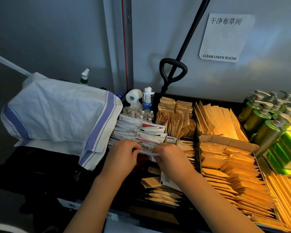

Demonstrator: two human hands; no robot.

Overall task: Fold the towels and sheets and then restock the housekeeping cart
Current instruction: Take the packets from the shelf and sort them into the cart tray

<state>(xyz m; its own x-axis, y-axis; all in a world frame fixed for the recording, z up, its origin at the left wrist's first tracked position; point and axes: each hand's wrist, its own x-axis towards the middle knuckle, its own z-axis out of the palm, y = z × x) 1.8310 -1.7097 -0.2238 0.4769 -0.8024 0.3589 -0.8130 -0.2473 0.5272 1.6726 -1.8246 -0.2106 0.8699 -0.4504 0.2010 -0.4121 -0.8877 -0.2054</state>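
Both hands, left hand (123, 155) and right hand (168, 156), are pinched on a white sachet (147, 147) being restocked into the cart tray (197, 148), next to be slotted among the packets at 12 o'clock.

Grey corner of the linen room, dim on my left and warm on my right.

In front of me stands a plain grey wall (49, 39), and a pale vertical door frame (119, 47) with a thin red strip (124, 47) divides it from a grey panel (158, 31) on the right. On this panel hangs a white sign (225, 37) with Chinese characters and the words "CLEAN LINEN ROOM". A black pole (190, 34) leans across the panel and throws a soft shadow on it. The left side is in bluish shade, while a yellow light falls from the right edge. The floor (0, 98) at the left is dark grey.
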